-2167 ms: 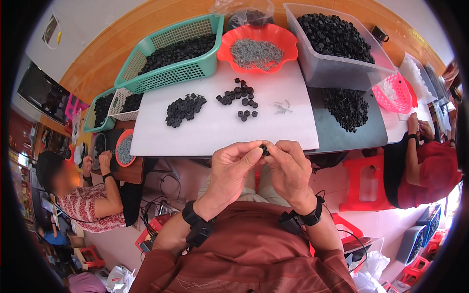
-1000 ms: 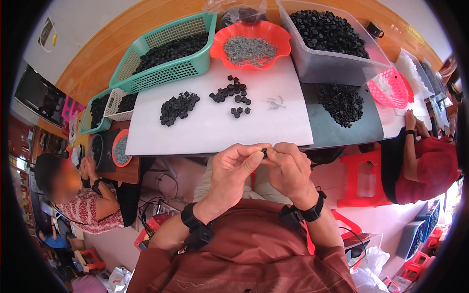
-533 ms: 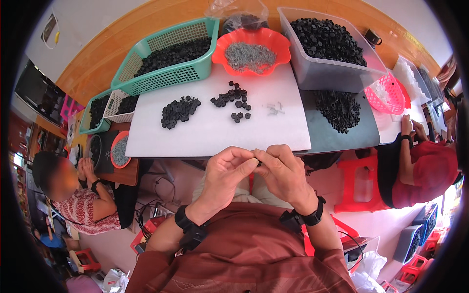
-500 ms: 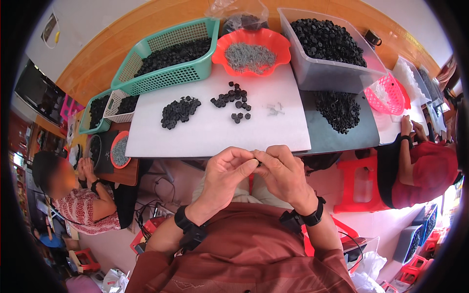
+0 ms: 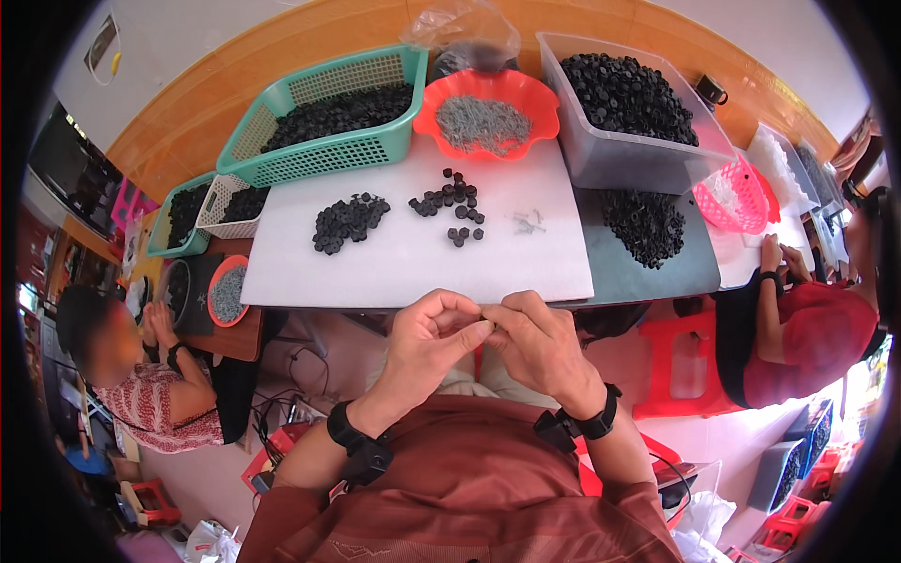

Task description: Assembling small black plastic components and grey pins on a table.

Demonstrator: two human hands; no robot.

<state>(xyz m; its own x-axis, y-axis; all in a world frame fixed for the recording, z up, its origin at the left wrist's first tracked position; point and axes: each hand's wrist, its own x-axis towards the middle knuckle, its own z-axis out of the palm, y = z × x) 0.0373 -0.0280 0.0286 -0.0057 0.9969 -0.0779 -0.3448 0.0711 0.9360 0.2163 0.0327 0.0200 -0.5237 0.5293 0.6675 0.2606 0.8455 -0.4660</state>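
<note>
My left hand and my right hand meet fingertip to fingertip just below the front edge of the white tabletop. Both pinch a small black part that the fingers almost wholly hide. Each wrist wears a black band. On the tabletop lie a tight heap of small black parts, a looser scatter of the same parts and a few thin metal pieces.
At the back stand a teal basket of black parts, a red bowl of grey metal pieces and a clear tub of black parts. More black parts lie beside a pink basket. One person sits left, another right.
My hands stay together at the table's edge. The black part that showed between my fingertips a second ago is now covered by them. The view has shifted slightly.
</note>
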